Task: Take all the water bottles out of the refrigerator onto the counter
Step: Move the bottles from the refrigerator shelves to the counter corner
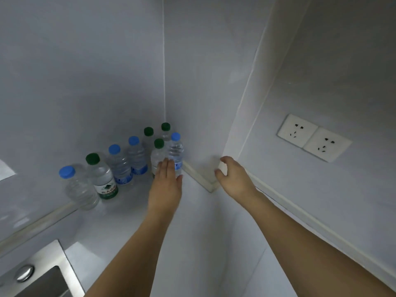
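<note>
Two bare forearms — no sleeves; left grip and right grip ungloved, ringless

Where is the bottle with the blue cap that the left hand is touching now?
In the head view, this blue-capped bottle stands on the counter near the wall corner, right of a green-capped bottle, with the left hand against it.

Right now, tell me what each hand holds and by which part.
The left hand lies with straight fingers against the lower body of a blue-capped bottle on the counter, with no closed grip. The right hand holds nothing.
</note>
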### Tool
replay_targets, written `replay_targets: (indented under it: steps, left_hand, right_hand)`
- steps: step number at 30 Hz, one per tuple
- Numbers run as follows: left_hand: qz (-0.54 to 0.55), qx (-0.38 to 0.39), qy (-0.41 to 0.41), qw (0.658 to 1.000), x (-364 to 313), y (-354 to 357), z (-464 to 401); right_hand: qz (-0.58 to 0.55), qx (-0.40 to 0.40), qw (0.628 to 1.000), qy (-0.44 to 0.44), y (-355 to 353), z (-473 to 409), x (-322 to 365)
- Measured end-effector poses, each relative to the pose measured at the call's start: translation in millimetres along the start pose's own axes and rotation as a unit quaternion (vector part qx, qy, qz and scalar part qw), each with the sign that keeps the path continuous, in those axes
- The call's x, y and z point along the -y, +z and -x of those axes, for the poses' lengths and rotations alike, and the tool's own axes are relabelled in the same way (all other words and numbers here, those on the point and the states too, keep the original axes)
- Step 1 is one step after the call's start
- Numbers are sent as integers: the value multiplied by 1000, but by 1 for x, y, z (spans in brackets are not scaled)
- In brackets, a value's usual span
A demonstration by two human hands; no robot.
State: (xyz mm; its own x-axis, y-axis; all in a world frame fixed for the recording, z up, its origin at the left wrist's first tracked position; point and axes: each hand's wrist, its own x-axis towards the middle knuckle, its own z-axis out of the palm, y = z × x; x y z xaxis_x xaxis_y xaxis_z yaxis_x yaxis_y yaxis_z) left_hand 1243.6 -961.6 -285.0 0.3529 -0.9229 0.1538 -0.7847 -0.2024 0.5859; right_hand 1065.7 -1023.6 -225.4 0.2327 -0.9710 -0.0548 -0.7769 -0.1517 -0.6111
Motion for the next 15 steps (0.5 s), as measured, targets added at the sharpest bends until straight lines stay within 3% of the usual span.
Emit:
replay_targets:
  steps: [7,15]
  left_hand:
    - [-86,72,163,980,-88,15,58]
    - [-109,119,290,943,-201,58,138]
  right_hand:
    - [112,-21,993,22,-60,107,-69]
    - [109,-84,983,119,-134,219,-145]
